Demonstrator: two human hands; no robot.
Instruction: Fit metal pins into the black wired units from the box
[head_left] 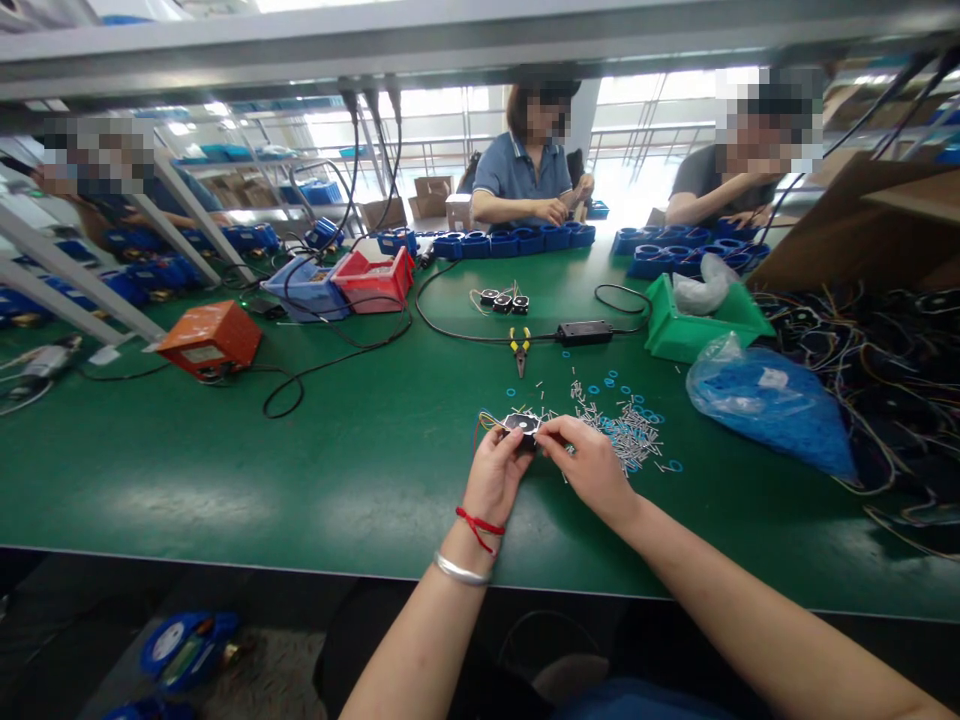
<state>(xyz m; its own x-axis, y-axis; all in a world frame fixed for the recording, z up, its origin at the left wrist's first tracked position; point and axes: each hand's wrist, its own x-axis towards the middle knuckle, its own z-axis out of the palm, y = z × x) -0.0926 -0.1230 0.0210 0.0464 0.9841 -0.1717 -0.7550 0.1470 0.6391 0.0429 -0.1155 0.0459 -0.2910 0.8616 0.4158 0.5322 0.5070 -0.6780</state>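
My left hand (504,458) is closed around a small black module with wires (523,424), its thumb lying on the near edge. Thin coloured wires leave the module on the left. At the module's right edge, my right hand (581,452) is closed in a pinch; whatever lies between its fingertips is too small to make out. Just beyond that hand is a pile of small metal pins (630,440) with blue rings (676,466) scattered among them. Yellow-handled pliers (520,352) lie farther back, and behind them sit several similar black modules (504,301).
A green bin (667,325), a bag of blue parts (772,400) and tangled wired modules (840,370) crowd the right. Leftward stand an orange box (210,338), a red bin (373,285) and a blue bin (304,290). A black adapter (585,332) trails cables. Co-workers sit opposite.
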